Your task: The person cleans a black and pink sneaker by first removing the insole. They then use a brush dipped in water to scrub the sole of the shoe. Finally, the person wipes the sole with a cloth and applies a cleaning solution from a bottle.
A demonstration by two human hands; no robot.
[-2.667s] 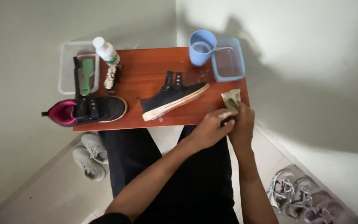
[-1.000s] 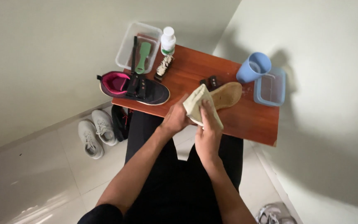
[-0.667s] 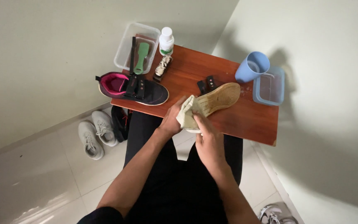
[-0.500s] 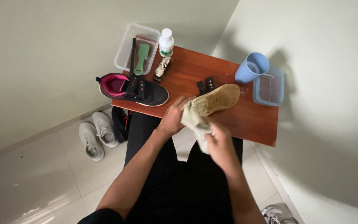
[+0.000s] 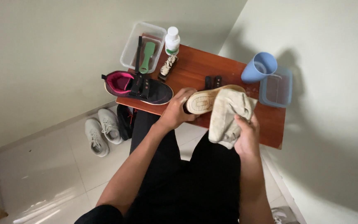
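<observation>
Head view: a dark shoe (image 5: 206,99) is held tipped on its side over the near edge of a small wooden table (image 5: 195,68), so that its pale tan sole, with a ridged tread pattern at the heel, is turned up towards the camera; two dark straps are seen sticking up behind it. The heel end is gripped by the left hand (image 5: 175,110), fingers curled closed around it. The toe half of the sole is covered by a crumpled beige cloth (image 5: 228,116), which is clutched from below by the right hand (image 5: 245,137), fingers closed on the fabric.

From the shoe, at about 9 o'clock, a second black shoe with a pink lining (image 5: 137,86) is laid flat on the table. At 11 o'clock a small bristle brush (image 5: 167,66) is seen, with a white bottle (image 5: 172,40) just beyond it and a clear plastic tub (image 5: 141,45) holding a green-handled brush (image 5: 146,56) beside that. At 2 o'clock a light blue cup (image 5: 258,68) is set beside a clear blue-tinted container (image 5: 276,87). At 8 o'clock, on the tiled floor, a pair of pale grey sneakers (image 5: 102,130) is placed.
</observation>
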